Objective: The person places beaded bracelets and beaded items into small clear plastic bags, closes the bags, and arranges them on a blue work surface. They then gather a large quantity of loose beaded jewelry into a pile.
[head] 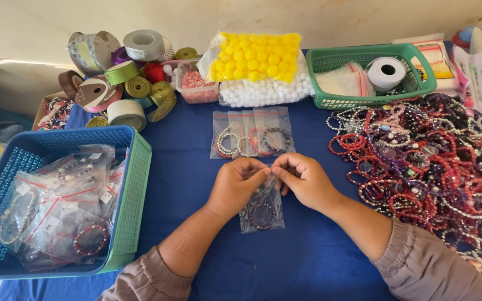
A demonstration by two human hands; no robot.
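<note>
At the centre of the frame, a left hand (235, 184) and a right hand (303, 179) meet fingertip to fingertip, both pinching the top edge of a small clear bag (262, 210). The bag hangs below the hands on a blue tablecloth (191, 145) and seems to hold a dark bead bracelet. Just above lie four more bagged bracelets (252, 134); a heap of loose bracelets (430, 161) fills the right.

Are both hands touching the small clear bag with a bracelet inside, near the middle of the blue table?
Touching. The head view shows the left hand and the right hand pinching the top edge of the clear bag, with no gap.
</note>
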